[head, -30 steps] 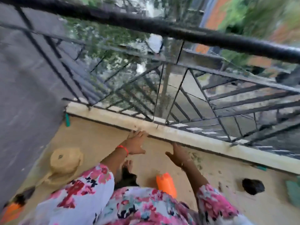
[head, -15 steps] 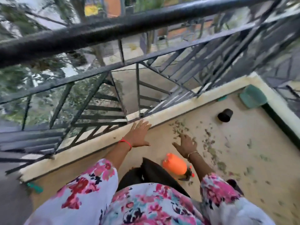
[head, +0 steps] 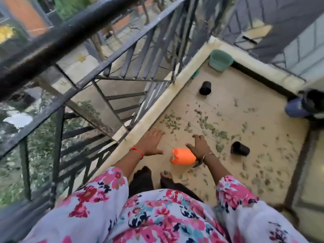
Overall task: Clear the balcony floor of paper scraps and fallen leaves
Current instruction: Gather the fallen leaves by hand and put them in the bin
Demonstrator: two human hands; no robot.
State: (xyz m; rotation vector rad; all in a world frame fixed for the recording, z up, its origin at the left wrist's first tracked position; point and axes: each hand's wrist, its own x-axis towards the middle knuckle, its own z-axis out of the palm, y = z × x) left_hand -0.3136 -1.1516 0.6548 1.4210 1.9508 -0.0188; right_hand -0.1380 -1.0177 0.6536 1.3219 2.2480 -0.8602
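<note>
Loose white garment (head: 157,216) with pink, red, teal and navy floral print, wide sleeves (head: 98,195) ending at mid-forearm, thin red thread band on left wrist (head: 137,151), slim metal chain bracelet on right wrist (head: 206,155), bare feet (head: 166,176), dark trousers below the hem

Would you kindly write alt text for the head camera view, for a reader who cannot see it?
Seen from above, a person in a floral top holds the left hand and right hand open and empty over a balcony floor strewn with fallen leaves. An orange container and two black pots lie nearby, beside a black railing.
</note>
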